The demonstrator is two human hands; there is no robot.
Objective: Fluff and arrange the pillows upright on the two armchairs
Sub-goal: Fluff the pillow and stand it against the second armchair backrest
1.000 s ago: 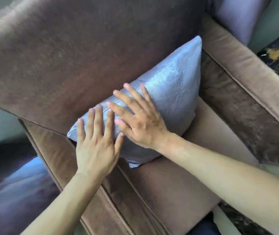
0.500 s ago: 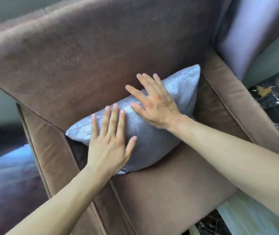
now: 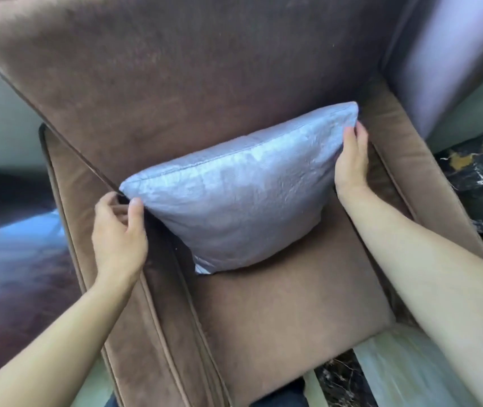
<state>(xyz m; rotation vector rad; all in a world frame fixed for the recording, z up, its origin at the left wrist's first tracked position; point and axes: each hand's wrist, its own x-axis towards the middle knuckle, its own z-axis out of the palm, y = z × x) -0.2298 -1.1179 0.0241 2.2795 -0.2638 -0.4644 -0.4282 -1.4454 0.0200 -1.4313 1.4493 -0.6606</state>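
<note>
Head camera view: a brown velvet armchair (image 3: 152, 92) fills the frame, a silvery lilac pillow (image 3: 243, 198) propped on its seat against the backrest. Left hand (image 3: 118, 233) pinches the pillow's left corner, thumb in front; right hand (image 3: 350, 160) cups its right edge, fingers curled behind.
</note>
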